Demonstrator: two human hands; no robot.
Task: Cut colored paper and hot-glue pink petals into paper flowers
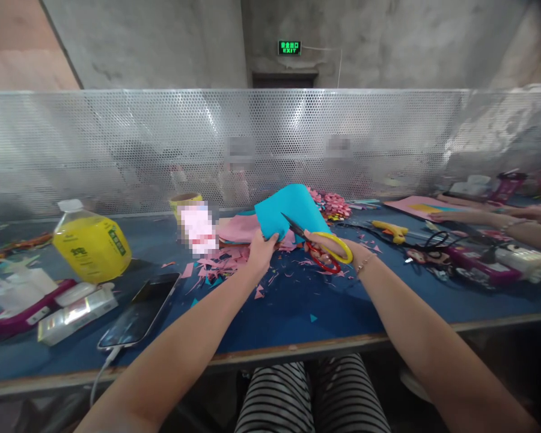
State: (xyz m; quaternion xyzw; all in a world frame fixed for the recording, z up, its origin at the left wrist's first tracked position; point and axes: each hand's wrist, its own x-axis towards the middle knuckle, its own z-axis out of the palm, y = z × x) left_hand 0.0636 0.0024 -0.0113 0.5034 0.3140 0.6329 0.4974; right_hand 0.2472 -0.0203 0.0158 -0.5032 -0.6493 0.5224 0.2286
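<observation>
My left hand [260,251] pinches the lower left edge of a turquoise sheet of paper [289,208], holding it up above the blue table [297,300]. My right hand [331,245] grips scissors [318,243] with yellow and red handles. Their blades are apart and point up-left into the sheet's lower edge. Pink and turquoise paper scraps [225,264] lie scattered on the table under both hands.
A phone [137,310] on a cable, a yellow bottle [92,243] and tissue packs [31,300] lie at the left. Pink paper flowers [331,204] sit behind the sheet. A yellow glue gun [390,230] and another person's arms [500,219] are at the right. A perforated metal screen [117,144] closes the back.
</observation>
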